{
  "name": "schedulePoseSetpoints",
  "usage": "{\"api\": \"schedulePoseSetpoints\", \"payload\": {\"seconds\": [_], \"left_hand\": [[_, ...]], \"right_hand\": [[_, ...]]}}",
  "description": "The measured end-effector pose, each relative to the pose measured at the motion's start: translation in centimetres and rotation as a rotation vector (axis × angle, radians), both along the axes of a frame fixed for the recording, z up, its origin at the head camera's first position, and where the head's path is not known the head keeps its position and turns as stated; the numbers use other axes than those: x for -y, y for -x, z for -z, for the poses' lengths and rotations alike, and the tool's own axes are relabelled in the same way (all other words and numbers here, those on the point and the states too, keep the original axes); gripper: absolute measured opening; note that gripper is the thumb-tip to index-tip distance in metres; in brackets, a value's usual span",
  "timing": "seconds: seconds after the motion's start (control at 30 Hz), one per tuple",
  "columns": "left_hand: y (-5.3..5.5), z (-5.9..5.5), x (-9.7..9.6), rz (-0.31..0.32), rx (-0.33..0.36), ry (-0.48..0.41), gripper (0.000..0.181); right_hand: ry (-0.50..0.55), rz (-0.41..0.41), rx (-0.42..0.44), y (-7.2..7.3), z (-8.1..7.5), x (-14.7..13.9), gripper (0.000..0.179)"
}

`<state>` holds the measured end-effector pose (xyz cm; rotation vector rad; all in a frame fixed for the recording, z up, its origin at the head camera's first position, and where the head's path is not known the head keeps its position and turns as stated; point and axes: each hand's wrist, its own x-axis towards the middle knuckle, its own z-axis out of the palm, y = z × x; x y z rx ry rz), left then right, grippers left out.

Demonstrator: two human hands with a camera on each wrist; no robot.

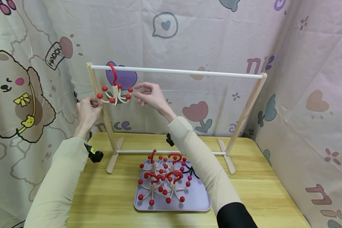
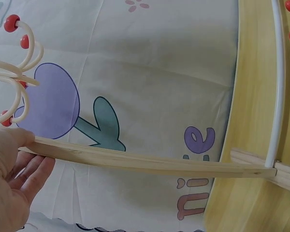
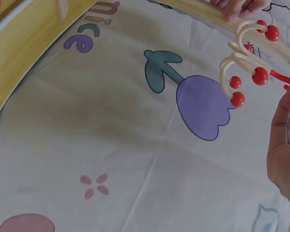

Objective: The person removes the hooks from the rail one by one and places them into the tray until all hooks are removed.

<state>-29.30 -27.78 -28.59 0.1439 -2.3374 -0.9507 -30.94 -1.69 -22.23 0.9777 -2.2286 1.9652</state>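
A small hanger (image 1: 115, 90) with a red hook and curved cream arms tipped with red balls hangs from the white top bar (image 1: 174, 71) of a wooden rack, near its left end. My left hand (image 1: 88, 112) pinches the rack's left post (image 2: 135, 162) between thumb and fingers, just below and left of the hanger. To the right of the hanger is my right hand (image 1: 150, 96), fingers loosely bent with nothing held. A slight gap shows between its fingertips and the nearest red balls in the head view.
On the wooden table (image 1: 97, 196) a lilac tray (image 1: 198, 202) carries several similar red-hooked hangers (image 1: 174, 186) and a black piece with purple balls (image 1: 191, 171), partly hidden by my right sleeve. The rack's right post (image 1: 246, 114) and lower bar (image 1: 148, 152) stand behind the tray. Patterned curtains surround the table.
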Motion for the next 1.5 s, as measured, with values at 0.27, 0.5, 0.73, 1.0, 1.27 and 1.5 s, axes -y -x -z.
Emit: {"api": "schedulePoseSetpoints", "payload": {"seconds": [0.27, 0.5, 0.73, 1.0, 1.27, 1.5], "left_hand": [[-0.2, -0.1, 0.1, 0.012, 0.005, 0.002, 0.033], [-0.2, 0.0, 0.3, 0.009, -0.003, 0.007, 0.033], [-0.3, -0.1, 0.4, 0.012, -0.024, 0.014, 0.033], [-0.5, 0.0, 0.2, 0.014, -0.077, 0.029, 0.029], [-0.3, -0.1, 0.3, 0.01, -0.053, 0.017, 0.028], [-0.1, -0.1, 0.1, 0.025, -0.005, -0.011, 0.034]], "right_hand": [[0.077, -0.004, 0.048, 0.5, -0.4, 2.8, 0.032], [0.107, 0.033, 0.122, 0.9, -0.6, 4.7, 0.037], [0.087, 0.065, 0.117, 1.1, -1.1, 7.0, 0.043], [0.149, 0.112, 0.101, 1.0, -1.3, 8.6, 0.034], [0.098, 0.223, 0.022, 1.4, -1.7, 9.2, 0.024], [0.117, 0.254, 0.032, 1.8, -1.8, 8.4, 0.019]]}}
